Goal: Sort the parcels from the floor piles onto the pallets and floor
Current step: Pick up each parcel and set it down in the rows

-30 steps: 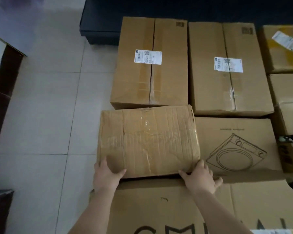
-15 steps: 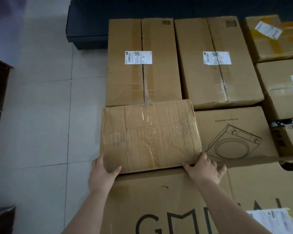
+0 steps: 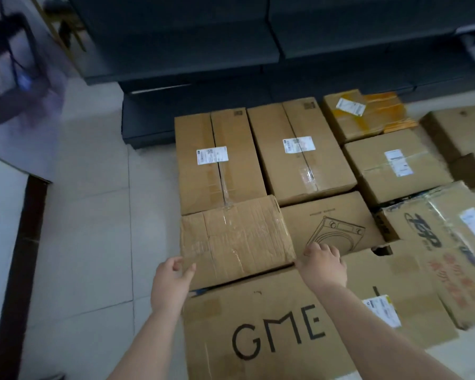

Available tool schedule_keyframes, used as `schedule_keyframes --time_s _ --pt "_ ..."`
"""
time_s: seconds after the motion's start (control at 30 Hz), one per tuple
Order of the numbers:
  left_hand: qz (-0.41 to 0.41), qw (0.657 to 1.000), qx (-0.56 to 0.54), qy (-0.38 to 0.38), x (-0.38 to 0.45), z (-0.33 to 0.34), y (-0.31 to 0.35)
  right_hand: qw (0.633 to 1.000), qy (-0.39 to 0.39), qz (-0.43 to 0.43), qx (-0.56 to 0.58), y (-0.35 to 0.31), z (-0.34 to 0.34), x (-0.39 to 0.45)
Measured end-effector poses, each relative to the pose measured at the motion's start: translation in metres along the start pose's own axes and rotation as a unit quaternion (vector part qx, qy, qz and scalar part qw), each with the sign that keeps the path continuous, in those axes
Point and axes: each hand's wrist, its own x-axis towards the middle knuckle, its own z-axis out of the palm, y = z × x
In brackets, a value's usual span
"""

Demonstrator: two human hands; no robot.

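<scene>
— Where are your hands right now?

— My left hand is at the near left corner of the crumpled, tape-wrapped parcel. The fingers are loosely curled and the thumb sticks out toward the corner; I cannot tell whether they actually touch the cardboard, and they are not clamped round anything. My right hand is at the parcel's near right corner, knuckles up, fingers bent down over the edge of the box with the appliance drawing. Whether those fingers press on that box or grip anything, I cannot tell from here.

— And the parcel itself?

— It lies flat among the other cartons, between the tall carton with a white label behind it and the big box lettered GME nearest me. Its right side is just beside the appliance box; its left side faces the bare tiled floor.

— What else is around?

— A second labelled carton stands beside the first. Farther right lie a parcel with yellow tape, a taped carton with a label and a box with blue and red print. A dark sofa runs along the back.
</scene>
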Motion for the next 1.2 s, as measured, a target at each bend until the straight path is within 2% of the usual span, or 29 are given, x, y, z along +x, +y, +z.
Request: schedule_keyframes --time_s 0.2,0.37,0.5,0.63,0.8,1.0,1.2 --pt "0.050 0.998 0.022 0.016 -0.083 -0.040 0.033 0.998 0.038 -0.041 0.043 0.028 -0.064 -0.084" --pt "0.115 0.990 0.067 -0.035 -0.166 -0.003 0.088 0.995 0.055 -0.065 0.060 0.087 -0.104 -0.133" --pt "0.191 0.972 0.095 -0.092 -0.240 0.065 0.144 0.992 0.094 -0.067 0.055 0.174 -0.137 -0.162" --pt "0.274 0.947 0.131 -0.109 -0.321 0.151 0.209 0.992 0.104 -0.061 0.028 0.286 -0.171 -0.192" --pt "0.357 0.897 0.198 -0.167 -0.415 0.257 0.292 0.989 0.143 0.009 0.029 0.434 -0.208 -0.220" --pt "0.425 0.849 0.248 -0.194 -0.485 0.354 0.391 0.981 0.167 0.092 0.037 0.570 -0.249 -0.212" --pt "0.435 0.833 0.228 -0.253 -0.528 0.480 0.487 0.976 0.168 0.134 0.021 0.696 -0.301 -0.162"
